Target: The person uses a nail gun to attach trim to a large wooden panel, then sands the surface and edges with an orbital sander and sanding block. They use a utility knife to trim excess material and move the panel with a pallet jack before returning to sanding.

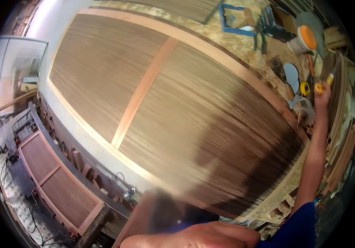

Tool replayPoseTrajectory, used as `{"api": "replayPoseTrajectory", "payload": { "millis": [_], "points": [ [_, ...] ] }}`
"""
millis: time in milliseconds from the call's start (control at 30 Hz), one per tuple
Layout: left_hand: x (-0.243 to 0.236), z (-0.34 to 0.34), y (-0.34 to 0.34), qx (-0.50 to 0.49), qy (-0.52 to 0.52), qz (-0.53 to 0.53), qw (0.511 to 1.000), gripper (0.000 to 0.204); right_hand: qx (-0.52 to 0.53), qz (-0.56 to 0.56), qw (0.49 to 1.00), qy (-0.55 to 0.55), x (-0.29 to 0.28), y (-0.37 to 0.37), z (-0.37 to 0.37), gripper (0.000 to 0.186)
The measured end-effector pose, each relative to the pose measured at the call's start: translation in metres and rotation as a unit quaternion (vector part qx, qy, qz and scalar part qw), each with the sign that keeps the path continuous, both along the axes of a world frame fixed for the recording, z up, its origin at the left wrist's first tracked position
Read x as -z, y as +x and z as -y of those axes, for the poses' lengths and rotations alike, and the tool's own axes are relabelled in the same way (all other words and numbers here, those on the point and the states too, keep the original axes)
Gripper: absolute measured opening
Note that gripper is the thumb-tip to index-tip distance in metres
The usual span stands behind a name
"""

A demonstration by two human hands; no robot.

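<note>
The right hand (323, 91) grips a yellow tool (330, 79), likely light and stiff, best held by its handle (319, 87); tape measure (305, 88) just left. The left hand's (227, 234) grip I can't tell.

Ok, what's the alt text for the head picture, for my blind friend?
A big wooden panel fills the middle. At right, a person's right hand holds a yellow tool, near a tape measure; another panel lies lower left.
</note>
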State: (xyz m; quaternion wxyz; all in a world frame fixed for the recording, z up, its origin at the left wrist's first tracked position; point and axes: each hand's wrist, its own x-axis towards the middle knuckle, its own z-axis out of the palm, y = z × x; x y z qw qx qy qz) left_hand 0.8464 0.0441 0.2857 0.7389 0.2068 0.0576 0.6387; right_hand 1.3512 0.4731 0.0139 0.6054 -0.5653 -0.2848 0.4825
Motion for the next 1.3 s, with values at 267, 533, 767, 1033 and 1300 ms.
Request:
{"api": "replayPoseTrajectory", "payload": {
  "millis": [267,533,767,1033,1300],
  "points": [
    [-0.065,0.118,-0.128,-0.209,0.050,-0.010,0.976,0.053,-0.180,0.157,0.971,-0.024,-0.110,-0.313,0.371,0.012],
    [-0.150,0.288,-0.360,-0.293,0.178,-0.014,0.939,0.052,-0.432,0.039,0.897,-0.084,-0.175,-0.658,0.616,0.008],
    [-0.163,0.345,-0.551,-0.315,0.200,0.033,0.927,0.051,-0.474,0.115,0.870,-0.066,-0.182,-0.878,0.670,0.013],
    [-0.099,0.290,-0.796,-0.309,0.162,0.039,0.937,0.050,-0.481,0.144,0.856,-0.124,-0.075,-1.123,0.621,0.038],
    [-0.119,0.210,-1.037,-0.244,0.125,0.037,0.961,0.050,-0.491,0.401,0.770,0.071,0.003,-1.409,0.545,0.024]
  ]
}}
